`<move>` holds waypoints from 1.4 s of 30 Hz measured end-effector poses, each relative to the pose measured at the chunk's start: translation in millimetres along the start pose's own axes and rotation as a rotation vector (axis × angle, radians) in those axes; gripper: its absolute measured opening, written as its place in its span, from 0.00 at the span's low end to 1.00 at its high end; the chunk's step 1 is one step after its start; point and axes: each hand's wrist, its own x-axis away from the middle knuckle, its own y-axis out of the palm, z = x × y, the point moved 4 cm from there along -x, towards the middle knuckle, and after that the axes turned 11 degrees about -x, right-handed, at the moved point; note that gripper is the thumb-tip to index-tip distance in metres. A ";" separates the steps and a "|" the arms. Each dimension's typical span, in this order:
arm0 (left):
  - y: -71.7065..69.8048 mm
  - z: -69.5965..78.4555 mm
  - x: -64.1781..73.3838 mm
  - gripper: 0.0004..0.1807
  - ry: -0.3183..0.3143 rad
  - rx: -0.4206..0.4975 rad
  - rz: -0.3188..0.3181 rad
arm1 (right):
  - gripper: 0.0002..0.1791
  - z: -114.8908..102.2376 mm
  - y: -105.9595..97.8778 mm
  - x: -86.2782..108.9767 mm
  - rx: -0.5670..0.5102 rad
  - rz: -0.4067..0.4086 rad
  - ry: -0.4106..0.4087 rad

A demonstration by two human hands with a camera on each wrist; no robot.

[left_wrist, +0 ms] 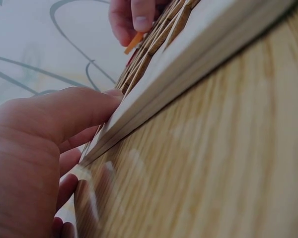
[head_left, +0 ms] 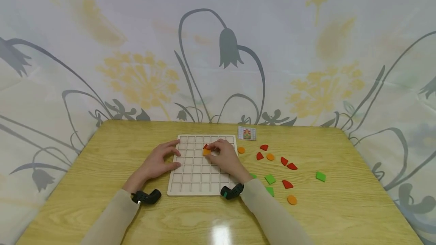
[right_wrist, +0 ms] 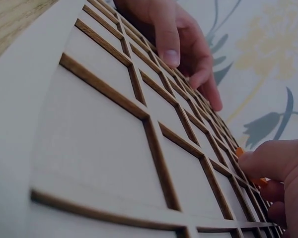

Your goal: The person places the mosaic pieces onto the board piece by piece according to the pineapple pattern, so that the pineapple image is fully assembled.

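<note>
The grid board (head_left: 190,177) lies on the counter (head_left: 190,218), below the middle of the frame, its near edge about level with your black left wrist device (head_left: 150,196) and right wrist device (head_left: 231,191). At lower right, an orange disc (head_left: 291,199) is the nearest loose piece to you. Just beyond it come a red wedge (head_left: 287,184) and green pieces (head_left: 270,179) beside your right sleeve (head_left: 260,199), which partly covers one; another green piece (head_left: 321,176) sits farther right, well apart. Your left hand (head_left: 160,158) rests at the board's left edge, its grip wide, the thumb on the rim. Your right hand (head_left: 225,156) is over the board's upper right part, its grip narrow, pinching an orange piece (head_left: 206,152); whether that piece touches the board you cannot tell. A red piece (head_left: 206,146) shows just past it. More red wedges (head_left: 284,160) and orange discs (head_left: 270,157) lie right of the board. Beyond its upper right corner is a patterned card (head_left: 246,133), then the flowered backdrop (head_left: 143,41) filling the upper frame.
</note>
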 end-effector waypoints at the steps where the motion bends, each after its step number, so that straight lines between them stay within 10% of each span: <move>1: -0.4 0.2 -0.4 0.11 0.003 -0.002 0.002 | 0.11 0.5 0.1 -0.1 0.007 0.002 0.001; 42: 3.1 -4.9 0.7 0.10 -0.015 -0.024 -0.005 | 0.06 0.4 2.2 0.7 0.019 -0.011 0.032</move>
